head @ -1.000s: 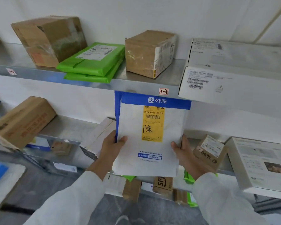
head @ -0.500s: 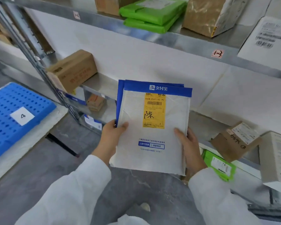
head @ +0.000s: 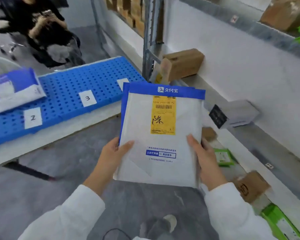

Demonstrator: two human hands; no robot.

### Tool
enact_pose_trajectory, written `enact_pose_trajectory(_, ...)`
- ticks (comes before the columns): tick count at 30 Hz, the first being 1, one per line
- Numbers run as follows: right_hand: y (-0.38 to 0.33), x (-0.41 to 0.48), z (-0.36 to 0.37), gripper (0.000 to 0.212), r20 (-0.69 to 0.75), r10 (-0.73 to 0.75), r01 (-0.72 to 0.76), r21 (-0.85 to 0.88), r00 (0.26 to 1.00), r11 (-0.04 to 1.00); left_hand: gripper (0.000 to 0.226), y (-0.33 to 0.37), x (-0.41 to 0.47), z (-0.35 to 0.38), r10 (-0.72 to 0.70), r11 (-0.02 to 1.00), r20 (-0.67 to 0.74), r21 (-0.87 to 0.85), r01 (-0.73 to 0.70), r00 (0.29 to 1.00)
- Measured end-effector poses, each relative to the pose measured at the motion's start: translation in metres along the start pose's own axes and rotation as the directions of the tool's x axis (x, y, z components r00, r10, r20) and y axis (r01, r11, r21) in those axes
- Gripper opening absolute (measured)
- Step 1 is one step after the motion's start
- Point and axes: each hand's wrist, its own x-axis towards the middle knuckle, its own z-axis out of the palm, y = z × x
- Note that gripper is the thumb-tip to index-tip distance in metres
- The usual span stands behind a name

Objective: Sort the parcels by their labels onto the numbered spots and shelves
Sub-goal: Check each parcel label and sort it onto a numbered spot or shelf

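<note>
Head view, looking down: grey floor point(head: 42, 187) fills the lower frame, with a metal shelf rack point(head: 249, 135) running along the white wall on the right. On the left a long blue perforated mat point(head: 66, 87) lies on a low white platform, carrying white number cards: card 2 point(head: 33, 117), card 3 point(head: 87, 98), and a third card partly hidden behind the held parcel. A blue-and-white padded bag point(head: 14, 90) lies on the mat just above card 2. On the rack's middle shelf sit a brown box point(head: 184, 64) and a grey parcel point(head: 235, 113); lower down are another brown box point(head: 249, 186) and green bags point(head: 222, 156).

Held upright between both hands, over the floor and in front of the rack, are two stacked white mailers point(head: 163, 132) with blue top bands; the front one bears a yellow label point(head: 163, 115) with a handwritten character. The left hand point(head: 111, 153) grips the lower left edge, thumb on the front face. The right hand point(head: 204, 156) clasps the lower right edge, thumb likewise in front, fingers wrapped behind. White sleeves cover both arms.
</note>
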Motion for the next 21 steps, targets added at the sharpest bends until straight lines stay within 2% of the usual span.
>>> enact_pose_trajectory(5, 0.032, -0.035, 0.107, 0.036, 0.268, 0.022, 0.034, -0.202, 0.963, 0.979, 0.02, -0.02, -0.053, -0.109, -0.004, 0.993, -0.258, -0.117, -0.028, 0.966)
enact_pose_trajectory(9, 0.055, -0.063, 0.172, 0.037, 0.389, 0.1, -0.009, -0.229, 0.916, 0.973, 0.022, -0.029, -0.093, -0.183, -0.001, 0.98, -0.389, -0.182, -0.076, 0.921)
enact_pose_trajectory(13, 0.071, -0.093, 0.225, 0.038, 0.436, 0.187, -0.099, -0.216, 0.88, 0.971, 0.019, -0.043, -0.136, -0.236, -0.02, 0.954, -0.503, -0.269, -0.135, 0.864)
enact_pose_trajectory(16, 0.077, -0.116, 0.252, 0.032, 0.474, 0.275, -0.156, -0.276, 0.836, 0.949, 0.02, -0.057, -0.165, -0.261, -0.058, 0.931, -0.55, -0.332, -0.154, 0.833)
enact_pose_trajectory(21, 0.086, -0.134, 0.283, 0.041, 0.587, 0.291, -0.085, -0.352, 0.755, 0.932, 0.025, -0.077, -0.192, -0.288, -0.112, 0.889, -0.628, -0.41, -0.204, 0.77)
